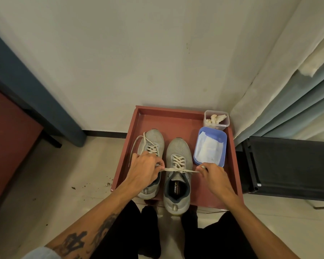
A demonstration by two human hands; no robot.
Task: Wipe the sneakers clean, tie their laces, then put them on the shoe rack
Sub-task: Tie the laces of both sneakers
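Two grey sneakers: left sneaker (154,140), right sneaker (178,149). Two laces: loose lace (137,144), taut lace (191,171). One red tray (176,124). One blue tub (196,148). One clear container (216,125). Two hands: left hand (144,169), right hand (213,174). One black rack (288,165).

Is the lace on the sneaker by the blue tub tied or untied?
Untied: left hand and right hand pinch its lace ends, stretched sideways; no bow shows.

Tray (176,120) on floor at my 12 o'clock. On it: one sneaker (178,152) centre, heel past near rim; second sneaker (154,139) at its 9 o'clock; tub (223,144) at its 2 o'clock; small container (216,120) behind tub. Rack (288,165) beside tray, 3 o'clock.
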